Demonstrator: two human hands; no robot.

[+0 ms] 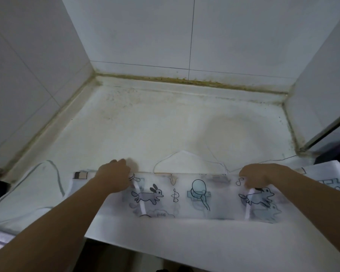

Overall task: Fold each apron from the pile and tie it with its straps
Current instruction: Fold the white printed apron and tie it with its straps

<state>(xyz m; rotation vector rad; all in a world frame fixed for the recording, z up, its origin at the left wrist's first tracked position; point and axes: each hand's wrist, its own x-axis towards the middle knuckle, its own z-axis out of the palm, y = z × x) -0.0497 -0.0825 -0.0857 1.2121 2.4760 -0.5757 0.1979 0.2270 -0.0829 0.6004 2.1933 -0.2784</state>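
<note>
We have the apron [185, 195] lying across the near edge of the counter [165, 124], its lower part hanging over the front toward us. Our left hand [114, 176] and right hand [261, 176] sit well apart on its far fold edge. The fingers of each are curled down over the cloth and grip it; the thumbs are hidden.

We judge this to be a lengthwise fold being made or squared up. To do it well, we should move both hands as one and keep the edge taut between the two sets of fingers, so the band lands straight on the crease nearer us. The cloth is thin and see-through, so it will likely slide and wrinkle; a flat press outward from the fingers should settle it.

Two white strips [137, 197] show through the cloth, one running toward us from under each set of fingers; these should lie flat, not bunched. Just beyond the fingers, between the hands, a thin loop [186, 154] rests on the counter. We should leave it free of the fold, since it may be wanted for tying.

Outside the left fingers lies more white cloth [37, 183]; we cannot tell if it is the same apron.

We can read no brand or label. The print shows only drawings of rabbits, music notes and a balloon.
</note>
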